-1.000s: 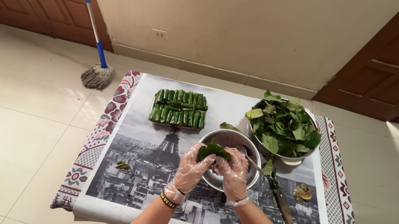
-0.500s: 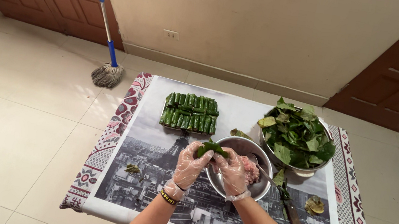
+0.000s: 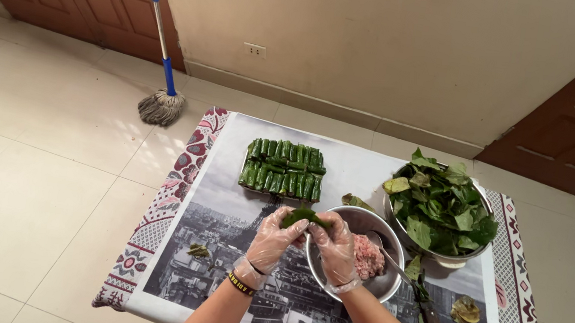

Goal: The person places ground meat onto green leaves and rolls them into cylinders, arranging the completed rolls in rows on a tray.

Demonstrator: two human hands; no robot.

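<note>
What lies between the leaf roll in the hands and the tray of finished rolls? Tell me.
Nothing visible. Both hands, left hand and right hand, hold the leaf roll above the near rim of the metal bowl; only bare tablecloth separates it from the tray of rolls.

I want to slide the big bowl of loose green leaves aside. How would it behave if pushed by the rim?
The bowl of leaves probably slides easily on the smooth printed table cover and feels light, since it holds only leaves. The leaves are heaped above the rim, so a quick shove might spill a few. Its wide base makes tipping unlikely.
</note>
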